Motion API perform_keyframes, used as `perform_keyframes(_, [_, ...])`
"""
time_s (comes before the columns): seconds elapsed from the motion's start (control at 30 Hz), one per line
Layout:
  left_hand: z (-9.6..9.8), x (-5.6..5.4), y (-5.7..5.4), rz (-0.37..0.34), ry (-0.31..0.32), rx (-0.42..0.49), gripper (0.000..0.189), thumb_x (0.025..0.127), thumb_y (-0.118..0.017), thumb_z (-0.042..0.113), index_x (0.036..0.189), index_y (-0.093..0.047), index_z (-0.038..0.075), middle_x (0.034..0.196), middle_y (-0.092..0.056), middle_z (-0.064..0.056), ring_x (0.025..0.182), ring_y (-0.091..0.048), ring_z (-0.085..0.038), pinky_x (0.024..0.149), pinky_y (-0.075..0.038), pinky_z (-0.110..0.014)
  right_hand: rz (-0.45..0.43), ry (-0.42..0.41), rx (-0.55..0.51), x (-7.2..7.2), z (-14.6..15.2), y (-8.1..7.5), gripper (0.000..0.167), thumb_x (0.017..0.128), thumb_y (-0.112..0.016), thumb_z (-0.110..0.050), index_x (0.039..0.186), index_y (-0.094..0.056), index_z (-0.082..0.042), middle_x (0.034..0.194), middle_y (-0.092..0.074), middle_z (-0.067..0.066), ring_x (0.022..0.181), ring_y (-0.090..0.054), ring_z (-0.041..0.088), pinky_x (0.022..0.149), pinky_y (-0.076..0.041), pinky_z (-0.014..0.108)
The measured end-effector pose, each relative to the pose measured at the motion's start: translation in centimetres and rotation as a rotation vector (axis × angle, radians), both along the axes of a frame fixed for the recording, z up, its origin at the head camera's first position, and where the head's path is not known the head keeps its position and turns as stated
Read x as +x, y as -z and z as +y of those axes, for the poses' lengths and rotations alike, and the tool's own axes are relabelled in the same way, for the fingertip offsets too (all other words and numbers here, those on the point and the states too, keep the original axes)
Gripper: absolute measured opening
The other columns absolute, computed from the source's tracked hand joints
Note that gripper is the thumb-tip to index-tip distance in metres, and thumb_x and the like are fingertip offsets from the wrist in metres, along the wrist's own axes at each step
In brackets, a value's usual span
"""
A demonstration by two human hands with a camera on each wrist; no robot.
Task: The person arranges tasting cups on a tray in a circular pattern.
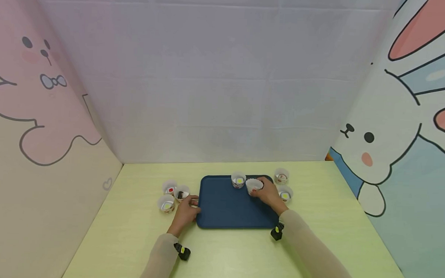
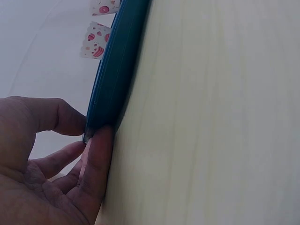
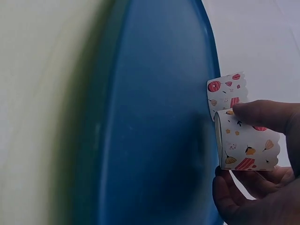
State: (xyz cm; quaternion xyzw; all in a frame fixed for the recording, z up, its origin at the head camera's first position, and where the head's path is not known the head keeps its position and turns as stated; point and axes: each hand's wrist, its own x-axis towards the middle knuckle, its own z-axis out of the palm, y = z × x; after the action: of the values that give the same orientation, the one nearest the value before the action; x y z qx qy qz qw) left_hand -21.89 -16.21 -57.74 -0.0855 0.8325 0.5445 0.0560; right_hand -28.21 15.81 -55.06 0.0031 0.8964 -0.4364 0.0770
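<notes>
1. Firstly, on the side nearest the person, the left hand (image 1: 184,215) pinches the left edge of the blue tray (image 1: 227,208) between thumb and fingers, presumably to keep it from sliding.
2. The tray lies flat on the surface (image 1: 233,254), nearer its far edge than its near one, perhaps central so that both arms reach it easily.
3. Left of the tray, three paper cups stand close together: the near cup (image 1: 166,210) holds a yellow-green piece (image 1: 167,205), the one beside the left hand's fingertips, the middle cup (image 1: 184,188), a dark piece (image 1: 180,194), and the far cup (image 1: 169,183) a red piece (image 1: 171,190).
4. Just beside the tray's right edge, another cup (image 1: 285,200) carries a yellow piece.
5. The right hand (image 1: 268,192) grasps a printed cup (image 3: 248,145) by its sides at the tray's far right corner, likely so its base stays free underneath; its contents are hidden, and whether the base touches the tray I cannot tell.
6. Next to it, inside the tray's far edge, an upright cup (image 1: 238,186) holds a yellow item.
7. Farthest, beyond that corner, a last cup (image 1: 281,172) stands on the surface with something reddish-brown inside, too small to identify.
</notes>
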Motion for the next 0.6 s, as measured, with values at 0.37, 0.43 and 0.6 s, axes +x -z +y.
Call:
perform_keyframes(0.37, [-0.12,-0.05,0.00,0.014,0.004,-0.005,0.047,0.081,-0.065,0.002,0.128,-0.058,0.002,0.102,-0.061,-0.015,0.069,-0.059,-0.017,0.052,-0.052,-0.030,0.014,-0.009,0.062,-0.02,-0.29,0.42,0.069,0.079,-0.078,-0.018,0.140,-0.048,-0.007,0.131,-0.059,0.020,0.107,-0.060,0.033,0.084,-0.050,0.047])
perform_keyframes(0.43, [-0.16,-0.09,0.04,0.013,0.003,-0.004,0.047,0.081,-0.065,0.002,0.128,-0.058,0.002,0.103,-0.061,-0.015,0.070,-0.059,-0.017,0.052,-0.052,-0.030,0.025,-0.011,0.049,-0.08,-0.36,0.46,0.069,0.078,-0.079,-0.017,0.139,-0.049,-0.006,0.127,-0.060,0.020,0.103,-0.060,0.033,0.081,-0.051,0.045])
perform_keyframes(0.6, [-0.17,-0.21,0.35,0.003,0.004,-0.004,0.046,0.082,-0.064,0.003,0.128,-0.058,0.003,0.104,-0.060,-0.014,0.070,-0.058,-0.017,0.052,-0.052,-0.030,0.034,-0.006,0.032,-0.13,-0.48,0.35,0.069,0.077,-0.080,-0.016,0.138,-0.050,-0.006,0.122,-0.063,0.019,0.098,-0.060,0.030,0.078,-0.051,0.042])
